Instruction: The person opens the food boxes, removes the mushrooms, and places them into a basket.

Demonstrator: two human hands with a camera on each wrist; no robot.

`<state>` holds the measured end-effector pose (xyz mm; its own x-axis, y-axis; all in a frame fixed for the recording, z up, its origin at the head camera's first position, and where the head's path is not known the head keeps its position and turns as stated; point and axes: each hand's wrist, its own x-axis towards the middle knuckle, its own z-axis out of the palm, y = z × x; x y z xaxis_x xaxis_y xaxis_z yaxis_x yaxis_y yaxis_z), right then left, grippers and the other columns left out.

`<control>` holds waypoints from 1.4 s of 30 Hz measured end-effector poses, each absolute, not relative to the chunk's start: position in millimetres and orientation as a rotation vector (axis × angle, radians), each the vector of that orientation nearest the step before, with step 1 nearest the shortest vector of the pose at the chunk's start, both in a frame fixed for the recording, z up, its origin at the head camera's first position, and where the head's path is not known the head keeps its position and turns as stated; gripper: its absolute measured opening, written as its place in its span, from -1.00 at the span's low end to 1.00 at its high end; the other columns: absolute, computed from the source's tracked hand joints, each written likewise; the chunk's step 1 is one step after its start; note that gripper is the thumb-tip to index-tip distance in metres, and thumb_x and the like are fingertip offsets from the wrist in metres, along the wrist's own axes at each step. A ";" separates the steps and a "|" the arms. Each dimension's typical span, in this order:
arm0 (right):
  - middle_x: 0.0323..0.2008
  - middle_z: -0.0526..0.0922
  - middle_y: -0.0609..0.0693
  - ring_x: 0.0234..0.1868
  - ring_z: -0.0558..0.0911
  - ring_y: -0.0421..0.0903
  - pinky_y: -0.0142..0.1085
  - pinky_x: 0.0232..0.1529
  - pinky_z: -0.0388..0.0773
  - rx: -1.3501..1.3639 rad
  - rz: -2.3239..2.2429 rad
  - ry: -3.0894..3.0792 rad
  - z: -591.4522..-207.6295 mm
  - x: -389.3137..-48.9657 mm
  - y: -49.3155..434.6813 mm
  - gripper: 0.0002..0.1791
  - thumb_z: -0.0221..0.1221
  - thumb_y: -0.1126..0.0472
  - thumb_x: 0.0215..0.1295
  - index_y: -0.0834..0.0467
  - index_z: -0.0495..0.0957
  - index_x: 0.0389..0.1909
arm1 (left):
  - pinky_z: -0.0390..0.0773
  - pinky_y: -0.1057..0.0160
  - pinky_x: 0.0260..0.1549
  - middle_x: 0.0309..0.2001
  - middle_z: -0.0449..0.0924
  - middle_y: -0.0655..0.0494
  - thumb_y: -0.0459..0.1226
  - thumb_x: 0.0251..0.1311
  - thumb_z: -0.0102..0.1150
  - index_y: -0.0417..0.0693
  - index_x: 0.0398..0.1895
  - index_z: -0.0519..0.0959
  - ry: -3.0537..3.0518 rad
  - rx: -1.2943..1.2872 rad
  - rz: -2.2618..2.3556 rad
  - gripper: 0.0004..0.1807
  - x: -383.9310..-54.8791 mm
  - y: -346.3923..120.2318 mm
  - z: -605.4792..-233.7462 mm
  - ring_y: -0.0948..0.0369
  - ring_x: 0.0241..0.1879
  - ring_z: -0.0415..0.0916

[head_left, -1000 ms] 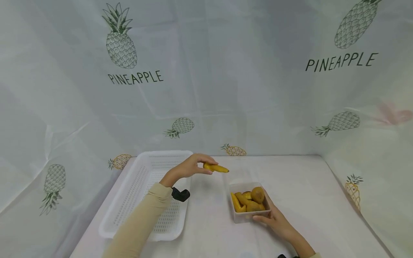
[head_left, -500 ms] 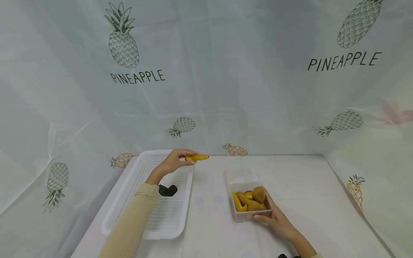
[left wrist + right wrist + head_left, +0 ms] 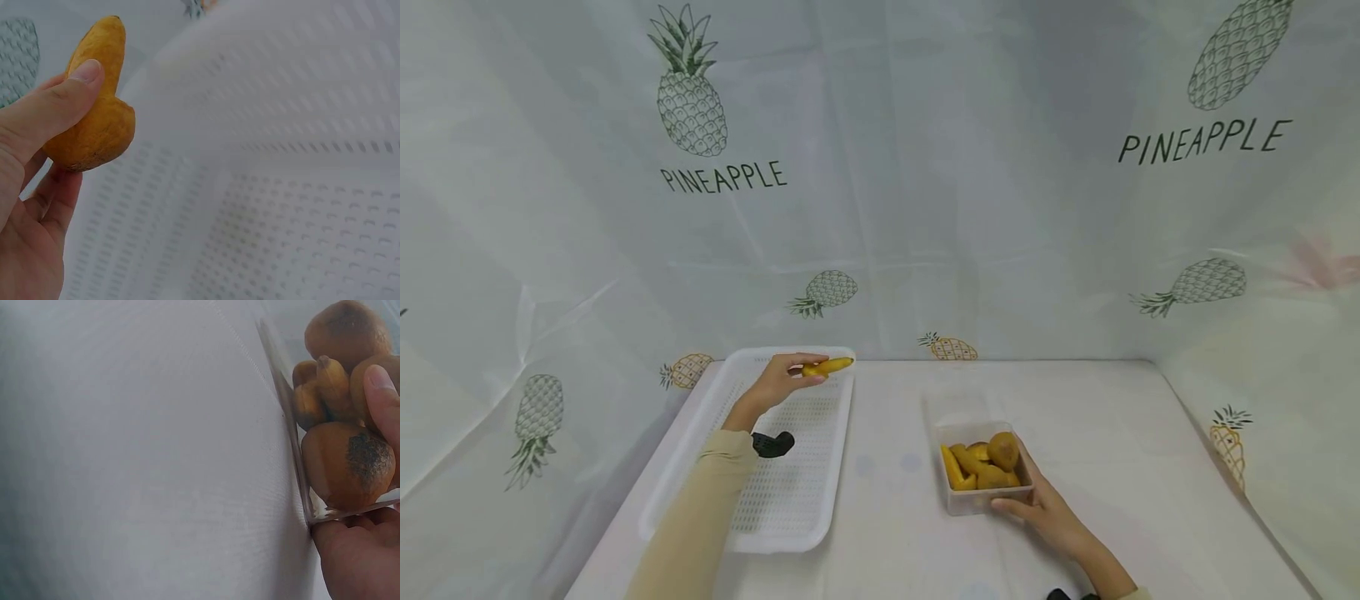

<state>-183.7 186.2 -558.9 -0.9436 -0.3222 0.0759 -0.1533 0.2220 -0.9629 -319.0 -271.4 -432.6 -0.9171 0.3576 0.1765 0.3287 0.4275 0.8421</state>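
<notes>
My left hand (image 3: 777, 383) is grasping a yellow fruit (image 3: 833, 365), its thumb laid along the near side and its fingers behind, so that the narrow end points away from the palm. The fruit is held up over the far end of the white basket (image 3: 801, 483), close to its far right corner; in the left wrist view it has a swollen, knobbed base tapering to a blunt tip, and the basket's slotted wall and floor spread out beyond it. I cannot fairly judge how high above the basket floor it hangs. A black strap device (image 3: 773, 444) shows at that wrist, just past the cuff of my tan sleeve (image 3: 696, 508). My right hand (image 3: 1045, 512) grips a clear box (image 3: 970, 502) at its near right corner, thumb on the near wall and the other fingers round the right side. Inside the box sits a heap of yellow and brownish fruits (image 3: 992, 477), some rounded, some long; the right wrist view shows a round one with a dark patch against the clear wall. Box and basket stand well apart on the pale table (image 3: 1097, 417), and behind them hangs a whitish cloth (image 3: 925, 167) printed with pineapple drawings (image 3: 692, 112).
</notes>
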 end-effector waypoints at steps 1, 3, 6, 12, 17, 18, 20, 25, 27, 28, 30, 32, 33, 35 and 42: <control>0.58 -0.36 0.16 0.52 -0.35 0.30 0.35 0.35 -0.34 -0.456 -1.818 2.344 -558.3 -183.6 186.5 0.13 0.30 0.23 0.34 -0.11 -0.35 0.61 | 0.41 -0.15 0.22 0.21 0.50 -0.29 -0.44 0.26 0.29 -0.37 0.22 0.53 2.637 0.602 1.535 -0.55 -319.7 -273.9 -437.0 -0.18 0.16 0.43; 0.58 -0.35 0.17 0.52 -0.34 0.30 0.35 0.35 -0.33 -0.449 -1.815 2.350 -557.6 -183.1 186.5 0.12 0.30 0.23 0.33 -0.13 -0.34 0.61 | 0.41 -0.15 0.22 0.21 0.50 -0.30 -0.43 0.26 0.29 -0.37 0.22 0.53 2.652 0.560 1.523 -0.55 -322.9 -280.5 -450.3 -0.19 0.16 0.43; 0.58 -0.34 0.17 0.52 -0.34 0.31 0.35 0.35 -0.34 -0.439 -1.815 2.352 -556.8 -182.2 186.4 0.13 0.30 0.24 0.32 -0.10 -0.34 0.62 | 0.46 -0.09 0.18 0.20 0.52 -0.29 -0.41 0.26 0.30 -0.34 0.21 0.55 2.670 0.495 1.506 -0.55 -325.2 -288.4 -468.4 -0.17 0.15 0.45; 0.58 -0.36 0.17 0.52 -0.35 0.29 0.34 0.34 -0.35 -0.442 -1.823 2.339 -557.1 -183.0 186.8 0.13 0.30 0.26 0.32 -0.02 -0.35 0.62 | 0.58 0.12 0.05 0.18 0.54 -0.28 -0.42 0.25 0.31 -0.35 0.18 0.57 2.680 0.408 1.476 -0.58 -324.0 -294.0 -485.8 -0.11 0.10 0.50; 0.58 -0.35 0.18 0.52 -0.35 0.31 0.36 0.35 -0.35 -0.433 -1.817 2.349 -556.7 -182.3 185.5 0.12 0.30 0.24 0.33 -0.03 -0.35 0.62 | 0.58 0.06 0.06 0.16 0.56 -0.24 -0.41 0.22 0.34 -0.29 0.17 0.60 2.675 0.409 1.460 -0.58 -318.8 -297.8 -493.7 -0.06 0.09 0.51; 0.58 -0.35 0.20 0.52 -0.35 0.32 0.37 0.35 -0.35 -0.432 -1.818 2.351 -556.7 -181.8 185.2 0.12 0.30 0.25 0.33 -0.02 -0.35 0.62 | 0.58 0.06 0.05 0.15 0.57 -0.23 -0.40 0.22 0.35 -0.28 0.16 0.61 2.679 0.420 1.451 -0.58 -317.4 -298.9 -495.0 -0.03 0.07 0.52; 0.58 -0.35 0.20 0.52 -0.35 0.32 0.37 0.35 -0.35 -0.423 -1.814 2.355 -556.8 -181.2 184.6 0.12 0.30 0.24 0.33 -0.01 -0.34 0.62 | 0.60 0.08 0.00 0.11 0.59 -0.22 -0.39 0.20 0.37 -0.27 0.14 0.63 2.706 0.466 1.413 -0.59 -315.4 -300.6 -497.9 0.00 0.03 0.53; 0.58 -0.33 0.18 0.52 -0.34 0.29 0.34 0.35 -0.33 -0.407 -1.810 2.360 -558.4 -181.1 184.2 0.14 0.32 0.24 0.30 -0.05 -0.32 0.62 | 0.59 0.05 0.03 0.11 0.58 -0.25 -0.40 0.19 0.37 -0.32 0.13 0.62 2.720 0.462 1.372 -0.59 -315.5 -300.9 -502.6 -0.04 0.04 0.54; 0.58 -0.33 0.18 0.52 -0.34 0.30 0.35 0.35 -0.33 -0.414 -1.812 2.361 -558.8 -181.5 184.5 0.14 0.32 0.24 0.30 -0.04 -0.32 0.62 | 0.55 -0.03 0.09 0.15 0.55 -0.29 -0.42 0.20 0.36 -0.35 0.14 0.59 2.706 0.420 1.371 -0.57 -316.5 -299.6 -502.5 -0.10 0.09 0.51; 0.58 -0.33 0.18 0.52 -0.34 0.30 0.35 0.35 -0.33 -0.415 -1.813 2.361 -559.0 -181.8 184.6 0.14 0.33 0.23 0.30 -0.04 -0.33 0.62 | 0.54 -0.05 0.10 0.16 0.54 -0.31 -0.43 0.20 0.36 -0.37 0.15 0.58 2.706 0.414 1.359 -0.57 -316.8 -298.7 -502.1 -0.13 0.10 0.50; 0.58 -0.34 0.15 0.53 -0.34 0.28 0.33 0.36 -0.32 -0.408 -1.809 2.360 -559.0 -182.3 185.1 0.15 0.33 0.22 0.30 -0.05 -0.33 0.62 | 0.51 -0.11 0.12 0.17 0.52 -0.33 -0.44 0.20 0.35 -0.40 0.16 0.57 2.695 0.408 1.352 -0.55 -317.0 -297.5 -501.0 -0.17 0.12 0.48; 0.59 -0.34 0.11 0.53 -0.34 0.24 0.30 0.36 -0.32 -0.398 -1.802 2.356 -559.5 -182.8 185.4 0.15 0.33 0.21 0.30 -0.07 -0.34 0.62 | 0.47 -0.16 0.14 0.18 0.51 -0.34 -0.44 0.20 0.35 -0.41 0.17 0.55 2.693 0.417 1.329 -0.54 -316.0 -297.4 -499.4 -0.20 0.14 0.46; 0.59 -0.34 0.09 0.54 -0.33 0.23 0.28 0.36 -0.31 -0.393 -1.798 2.355 -559.7 -183.1 185.5 0.16 0.33 0.21 0.30 -0.09 -0.35 0.62 | 0.44 -0.19 0.16 0.19 0.51 -0.33 -0.43 0.20 0.36 -0.41 0.17 0.55 2.692 0.419 1.318 -0.54 -315.4 -297.6 -498.5 -0.21 0.16 0.44; 0.59 -0.35 0.09 0.54 -0.34 0.23 0.27 0.36 -0.32 -0.392 -1.797 2.350 -559.8 -183.2 185.6 0.16 0.33 0.21 0.30 -0.09 -0.35 0.62 | 0.38 -0.24 0.19 0.21 0.50 -0.31 -0.40 0.21 0.36 -0.39 0.19 0.55 2.694 0.434 1.291 -0.52 -314.5 -298.9 -497.1 -0.25 0.21 0.39; 0.58 -0.36 0.17 0.52 -0.34 0.29 0.28 0.37 -0.33 -0.413 -1.805 2.343 -557.1 -182.6 185.4 0.14 0.31 0.21 0.31 -0.04 -0.36 0.61 | 0.27 -0.27 0.28 0.26 0.47 -0.26 -0.31 0.24 0.36 -0.32 0.24 0.53 2.691 0.470 1.257 -0.48 -315.1 -304.8 -492.7 -0.31 0.31 0.25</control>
